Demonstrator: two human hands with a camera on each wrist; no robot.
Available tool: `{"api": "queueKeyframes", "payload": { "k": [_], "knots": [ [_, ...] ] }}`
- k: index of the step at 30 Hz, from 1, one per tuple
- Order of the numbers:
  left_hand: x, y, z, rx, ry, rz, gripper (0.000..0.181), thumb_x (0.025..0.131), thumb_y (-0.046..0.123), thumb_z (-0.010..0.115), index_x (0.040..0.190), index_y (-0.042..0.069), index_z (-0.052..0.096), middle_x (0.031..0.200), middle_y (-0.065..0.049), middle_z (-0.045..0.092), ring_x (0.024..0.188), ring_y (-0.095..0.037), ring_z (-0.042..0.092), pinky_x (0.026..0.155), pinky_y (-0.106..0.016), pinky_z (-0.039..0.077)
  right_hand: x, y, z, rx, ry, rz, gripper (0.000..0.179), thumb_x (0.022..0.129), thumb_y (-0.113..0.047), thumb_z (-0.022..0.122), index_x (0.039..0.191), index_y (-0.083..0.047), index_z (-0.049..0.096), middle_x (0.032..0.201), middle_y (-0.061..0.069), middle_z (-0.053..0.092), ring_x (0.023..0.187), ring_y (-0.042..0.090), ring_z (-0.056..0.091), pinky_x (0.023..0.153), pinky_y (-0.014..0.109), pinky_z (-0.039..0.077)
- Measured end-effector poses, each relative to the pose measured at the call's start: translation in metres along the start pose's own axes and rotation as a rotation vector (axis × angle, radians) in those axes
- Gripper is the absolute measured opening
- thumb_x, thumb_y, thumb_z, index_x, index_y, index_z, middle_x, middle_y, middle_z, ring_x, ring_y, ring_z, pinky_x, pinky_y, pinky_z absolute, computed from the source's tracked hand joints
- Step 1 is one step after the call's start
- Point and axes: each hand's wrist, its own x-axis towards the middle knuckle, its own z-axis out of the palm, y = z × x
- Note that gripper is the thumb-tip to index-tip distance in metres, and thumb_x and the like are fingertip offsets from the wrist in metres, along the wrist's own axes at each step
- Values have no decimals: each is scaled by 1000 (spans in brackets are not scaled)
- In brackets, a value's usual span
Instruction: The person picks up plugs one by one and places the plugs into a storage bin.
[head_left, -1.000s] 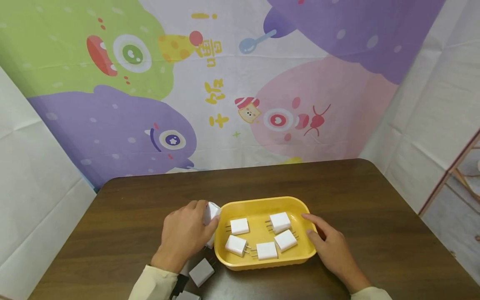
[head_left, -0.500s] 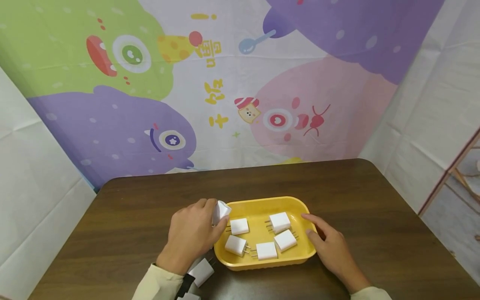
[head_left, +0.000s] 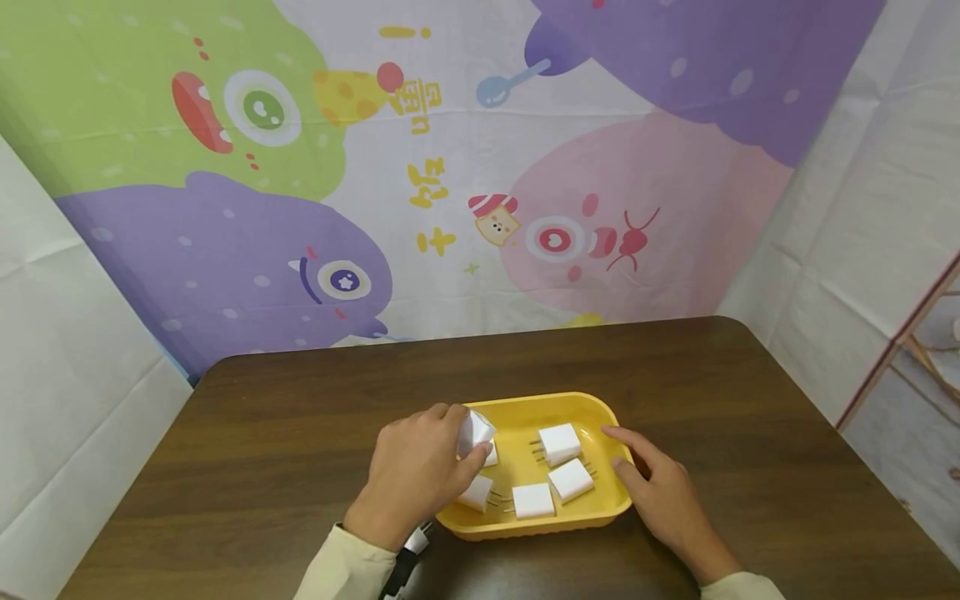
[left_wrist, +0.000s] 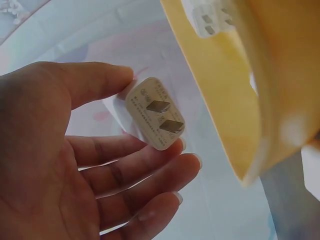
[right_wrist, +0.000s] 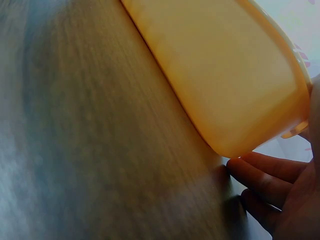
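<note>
My left hand [head_left: 416, 471] pinches a white charger plug [head_left: 476, 430] between thumb and fingers, above the left end of a yellow plastic basket [head_left: 517, 458]. In the left wrist view two flat metal prongs stick out of this charger plug [left_wrist: 156, 114], facing the camera. Several more charger plugs [head_left: 533, 501] lie inside the basket; the held one and my left hand partly cover two of them. At the basket's right end my right hand [head_left: 667, 500] grips the rim, thumb and index finger over the edge. The right wrist view shows its other fingers [right_wrist: 265, 182] by the outer wall [right_wrist: 210, 65].
The basket stands on a dark brown wooden table [head_left: 315, 392]. Another white charger plug [head_left: 417, 540] lies on the table, mostly hidden by my left wrist and its black band [head_left: 402, 571]. A cartoon-printed cloth [head_left: 450, 292] hangs behind the table.
My left hand has carried the charger plug rightward, from outside the basket's left rim to over its inside. My right hand and the basket have stayed in place.
</note>
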Motion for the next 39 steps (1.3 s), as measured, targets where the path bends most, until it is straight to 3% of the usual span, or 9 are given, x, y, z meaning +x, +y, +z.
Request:
{"api": "queueKeyframes", "payload": {
  "k": [4,15,21,27,34,39],
  "knots": [
    [3,7,0,-4,-45,9,43,86,52,71,100,11,72,80,-1,66,59,-16,59,48,-33,45,0,0,0,-3,-1,6,35,100,-17,60,135,-22,63,139,11,59,124,28,56,98,54,45],
    [5,19,4,-37,-52,35,41,87,51,70,101,13,72,82,-1,69,58,-15,59,47,-33,45,0,-1,0,-3,6,-7,35,99,-16,61,134,-20,63,137,12,60,121,28,58,96,53,46],
    [7,24,9,-24,-93,52,42,88,53,68,101,13,72,85,-1,69,62,-15,60,48,-35,46,0,0,0,-8,6,-4,35,100,-17,60,134,-20,63,137,12,60,121,29,57,96,54,45],
    [7,30,16,5,-78,99,40,87,52,69,94,13,71,78,1,65,60,-16,58,46,-34,43,0,0,2,-16,-2,8,35,99,-18,61,134,-23,63,137,11,60,122,27,57,97,53,45],
    [10,37,24,-4,-63,137,37,86,50,70,83,14,66,70,3,59,54,-15,53,45,-32,38,-1,-1,1,-15,-4,6,35,100,-18,61,135,-24,63,134,8,62,106,19,60,88,44,49],
    [14,42,28,10,-135,114,38,88,52,69,85,13,67,70,3,57,54,-14,51,45,-31,37,-1,1,0,-14,0,-9,35,100,-18,60,135,-23,63,134,9,62,109,20,60,89,46,49]
  ]
}}
